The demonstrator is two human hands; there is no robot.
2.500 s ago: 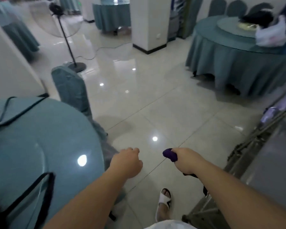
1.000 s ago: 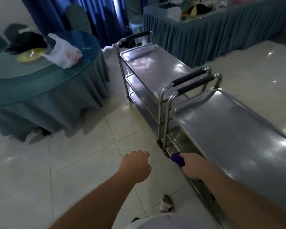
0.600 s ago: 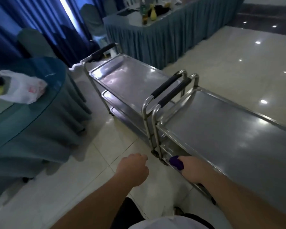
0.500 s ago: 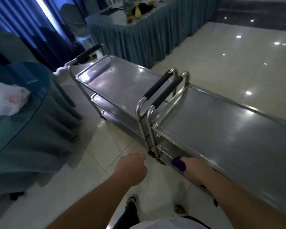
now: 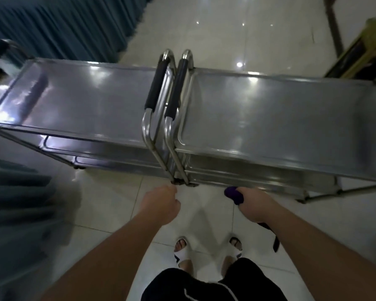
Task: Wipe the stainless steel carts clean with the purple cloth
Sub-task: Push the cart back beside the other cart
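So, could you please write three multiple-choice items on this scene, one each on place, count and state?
1. Where is the purple cloth?
A. On a cart top
B. In the right hand
C. On the floor

2. How many carts show?
A. One
B. Two
C. Three

3. How is the left hand?
A. Closed in a loose fist, holding nothing
B. Gripping a handle
C. Flat on a cart

Answers:
1 B: the cloth sticks out of the closed right hand.
2 B: the left cart and right cart stand end to end, handles together.
3 A: the fingers are curled, short of the carts.
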